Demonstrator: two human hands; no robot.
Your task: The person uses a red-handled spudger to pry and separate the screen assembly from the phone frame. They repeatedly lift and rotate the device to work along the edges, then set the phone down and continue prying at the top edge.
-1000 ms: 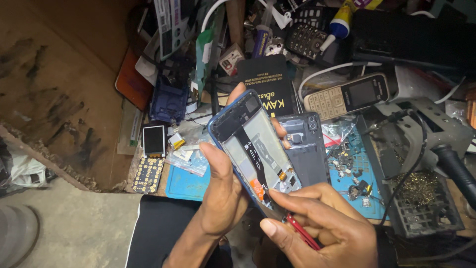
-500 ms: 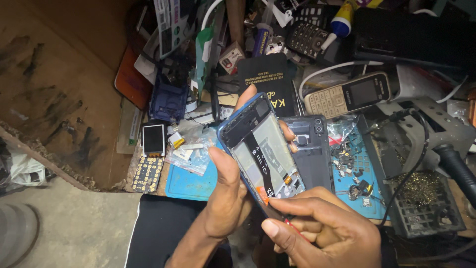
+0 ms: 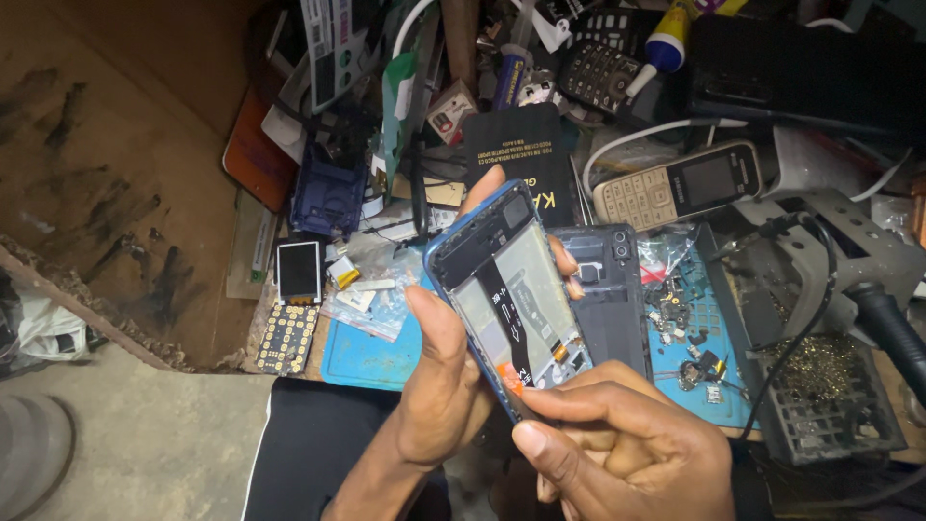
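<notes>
Your left hand (image 3: 444,396) rises from the lower middle of the view on a bare forearm, palm turned right, thumb laid across the front and fingertips (image 3: 487,183) curling round from behind, closed in a grip. Your right hand (image 3: 627,444) sits low and to the right, knuckles up, fingers bunched, its thumb and forefinger pinched together just beside your left thumb.

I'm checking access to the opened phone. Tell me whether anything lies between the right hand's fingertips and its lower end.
Nothing visible does. The left hand holds the opened phone tilted above the blue mat, and the right hand already has its fingertips on the phone's lower end beside an orange tab.
</notes>
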